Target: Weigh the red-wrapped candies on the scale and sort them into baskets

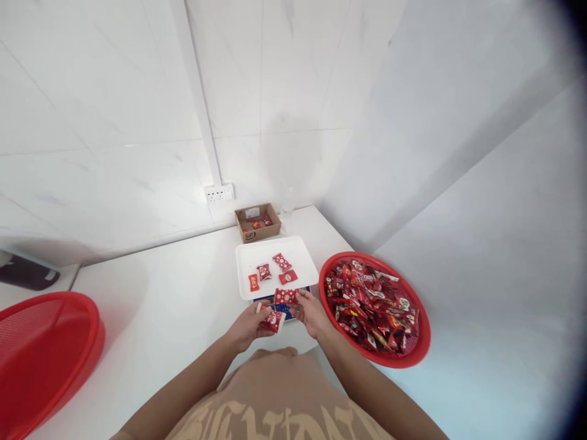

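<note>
My left hand point(247, 324) is closed on a red and white candy packet point(271, 319) at the near edge of a white tray point(293, 252). My right hand point(312, 313) pinches another red packet with white dots point(285, 296) just above the tray's front edge. On the tray lie several red candy packets point(281, 261). The tray rests on something with a blue front point(275, 299), mostly hidden by my hands.
A red basket point(424, 330) full of red wrapped candies stands right of the tray. A small cardboard box point(257, 222) holding a few candies sits behind it by the wall socket point(219, 193). A large red basket point(46, 348) stands at the far left.
</note>
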The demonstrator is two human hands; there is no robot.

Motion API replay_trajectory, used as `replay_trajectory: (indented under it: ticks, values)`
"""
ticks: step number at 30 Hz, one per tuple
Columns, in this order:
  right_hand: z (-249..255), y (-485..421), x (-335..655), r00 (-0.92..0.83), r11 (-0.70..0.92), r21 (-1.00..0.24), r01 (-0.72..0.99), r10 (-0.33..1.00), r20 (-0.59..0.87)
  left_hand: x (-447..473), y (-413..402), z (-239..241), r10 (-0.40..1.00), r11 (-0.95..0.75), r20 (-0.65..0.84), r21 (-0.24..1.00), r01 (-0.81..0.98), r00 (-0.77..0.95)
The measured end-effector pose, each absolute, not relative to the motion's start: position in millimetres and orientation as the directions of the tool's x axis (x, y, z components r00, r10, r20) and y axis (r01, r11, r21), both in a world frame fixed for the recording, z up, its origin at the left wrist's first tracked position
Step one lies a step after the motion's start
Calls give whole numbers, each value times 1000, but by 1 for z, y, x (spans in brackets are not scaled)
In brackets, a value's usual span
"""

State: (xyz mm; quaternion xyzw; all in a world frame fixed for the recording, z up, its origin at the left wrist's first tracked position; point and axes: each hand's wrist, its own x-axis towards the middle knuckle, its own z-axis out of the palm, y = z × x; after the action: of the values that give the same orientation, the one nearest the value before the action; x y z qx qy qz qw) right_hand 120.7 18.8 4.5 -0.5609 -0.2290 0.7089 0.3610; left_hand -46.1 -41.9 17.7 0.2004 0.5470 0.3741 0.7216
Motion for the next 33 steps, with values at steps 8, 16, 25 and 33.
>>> replay_trajectory:
  ticks: [8, 16, 25, 33]
  values:
    - [5, 46, 112, -108, -548, -836, 22, 830, -547, -57, -42, 17, 724, 639, -689, 655, -404, 29]
    - [7, 9, 115, -454, -441, -854, 275, 723, -520, -52, -44, 14, 812, 558, -576, 723, -407, 92]
    - [2, 36, 122, -182, -531, -844, -78, 840, -512, -53, -41, 10, 774, 625, -632, 753, -206, 40]
    - [-9, 47, 130, -170, -261, -914, 311, 931, -324, -71, -37, 8, 852, 524, -524, 852, 29, -6]
